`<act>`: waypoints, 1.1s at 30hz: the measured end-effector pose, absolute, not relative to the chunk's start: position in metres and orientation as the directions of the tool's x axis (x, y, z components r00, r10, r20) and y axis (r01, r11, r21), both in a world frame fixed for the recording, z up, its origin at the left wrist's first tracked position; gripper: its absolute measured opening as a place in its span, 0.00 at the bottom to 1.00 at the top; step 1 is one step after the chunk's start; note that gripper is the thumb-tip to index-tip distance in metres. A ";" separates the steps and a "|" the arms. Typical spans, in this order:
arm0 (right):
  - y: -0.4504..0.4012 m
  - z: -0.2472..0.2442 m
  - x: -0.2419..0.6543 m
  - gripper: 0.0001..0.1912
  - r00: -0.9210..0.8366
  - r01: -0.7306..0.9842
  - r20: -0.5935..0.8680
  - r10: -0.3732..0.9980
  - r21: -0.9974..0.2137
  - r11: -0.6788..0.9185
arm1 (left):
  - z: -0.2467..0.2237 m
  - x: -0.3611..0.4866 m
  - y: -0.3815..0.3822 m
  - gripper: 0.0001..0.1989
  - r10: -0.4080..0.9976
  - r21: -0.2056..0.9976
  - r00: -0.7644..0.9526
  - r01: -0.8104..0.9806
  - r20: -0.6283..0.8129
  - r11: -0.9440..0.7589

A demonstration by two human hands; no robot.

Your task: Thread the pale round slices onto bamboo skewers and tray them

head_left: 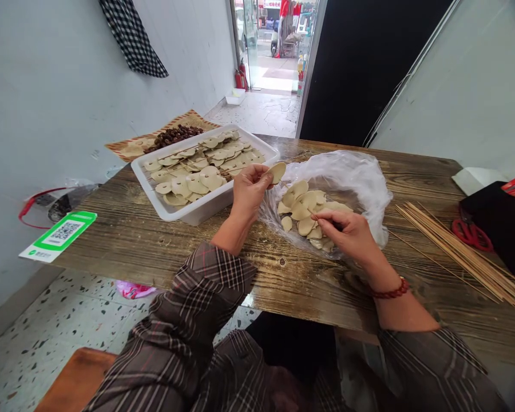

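Pale beige, one flat slice (277, 171) is pinched between thumb and fingers of the left hand (251, 186), at the 3 o'clock side of a white plastic tray (168, 213). Directions below are taken from this slice. At 4 o'clock, the right hand (343, 232) grips a thin stick (313, 214) in its fingertips; its end points at loose slices (304, 206), and whether it pierces them cannot be told. These slices lie in an opened clear plastic bag (375, 194). At 9 o'clock, the tray holds layered slices threaded on sticks (210, 178). Dark red-brown pieces (171, 137) sit at 10 o'clock on striped paper (129, 150). A bundle of wooden sticks (459, 252) lies at 4 o'clock, beside red-handled scissors (472, 234). A green-bordered code card (60, 236) is between 8 and 9 o'clock, at the edge of the wooden table (292, 280). An open doorway (274, 63) stands at 12 o'clock.
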State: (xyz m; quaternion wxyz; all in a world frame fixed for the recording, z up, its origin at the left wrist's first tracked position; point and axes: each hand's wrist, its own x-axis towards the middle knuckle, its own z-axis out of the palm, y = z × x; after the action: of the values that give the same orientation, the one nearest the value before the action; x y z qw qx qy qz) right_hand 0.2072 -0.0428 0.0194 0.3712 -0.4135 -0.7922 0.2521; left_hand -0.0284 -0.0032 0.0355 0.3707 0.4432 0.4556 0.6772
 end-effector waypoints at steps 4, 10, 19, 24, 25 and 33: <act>-0.043 0.019 0.207 0.12 -0.386 0.461 0.374 0.843 -0.713 0.528 | 0.038 -0.025 -0.005 0.05 0.897 0.950 -0.336 -0.018 0.288 -0.312; -0.041 0.019 0.205 0.12 -0.373 0.466 0.389 0.842 -0.707 0.533 | 0.039 -0.018 -0.009 0.06 0.917 0.962 -0.306 -0.012 0.258 -0.274; -0.042 0.018 0.206 0.10 -0.387 0.435 0.420 0.821 -0.701 0.565 | 0.040 -0.023 -0.010 0.09 0.967 0.945 -0.251 -0.302 0.047 -0.125; -0.042 0.018 0.206 0.10 -0.391 0.412 0.439 0.809 -0.702 0.580 | 0.044 -0.024 -0.012 0.09 0.974 0.913 -0.226 -0.401 -0.013 -0.081; -0.042 0.018 0.206 0.10 -0.388 0.410 0.442 0.809 -0.703 0.581 | 0.044 -0.024 -0.012 0.09 0.974 0.907 -0.227 -0.415 -0.020 -0.078; -0.043 0.017 0.205 0.10 -0.383 0.405 0.440 0.812 -0.711 0.576 | 0.040 -0.021 -0.012 0.09 0.979 0.861 -0.172 -0.508 -0.109 0.006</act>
State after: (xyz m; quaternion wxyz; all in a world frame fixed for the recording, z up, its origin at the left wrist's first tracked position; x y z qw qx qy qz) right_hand 0.2050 -0.0429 0.0168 0.4012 -0.3843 -0.7917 0.2540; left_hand -0.0208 -0.0117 0.0405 0.5769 0.2852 0.4127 0.6445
